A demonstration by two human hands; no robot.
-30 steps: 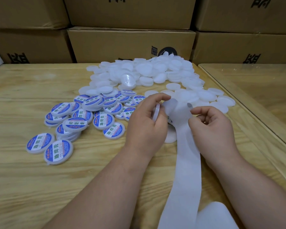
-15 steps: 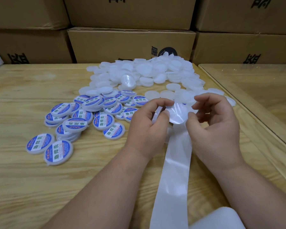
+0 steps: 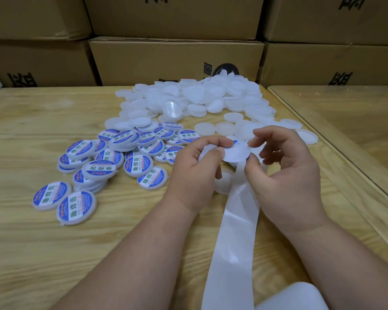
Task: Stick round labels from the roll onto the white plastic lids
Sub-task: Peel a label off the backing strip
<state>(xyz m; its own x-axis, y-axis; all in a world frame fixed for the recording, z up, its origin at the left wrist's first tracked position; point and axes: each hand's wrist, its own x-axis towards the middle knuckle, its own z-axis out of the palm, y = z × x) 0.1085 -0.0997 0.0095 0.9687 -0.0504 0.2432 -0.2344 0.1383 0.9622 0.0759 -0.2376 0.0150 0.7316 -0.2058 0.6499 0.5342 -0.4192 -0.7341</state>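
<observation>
Wooden table point(image 3: 43, 253) carries the whole job; a wall of stacked cardboard boxes point(image 3: 175, 61) closes off the far side, and a second tabletop point(image 3: 356, 121) butts against it on the right. Far centre: large heap of unlabelled white lids point(image 3: 213, 97). Left of centre: smaller spread of finished lids with blue labels point(image 3: 112, 157). Backing strip point(image 3: 235, 224) runs from the roll point(image 3: 300, 296) at the near edge up to the hands. Change in the last second: the round label point(image 3: 236, 152) was barely lifting off the strip, now it stands almost fully peeled, blank side up. Left hand point(image 3: 195, 173) pinches a lid point(image 3: 205, 151) at the label's edge; right hand point(image 3: 287, 173) thumb presses the strip, fingers curled above. Judgement: peel done, placing on the lid comes next.
</observation>
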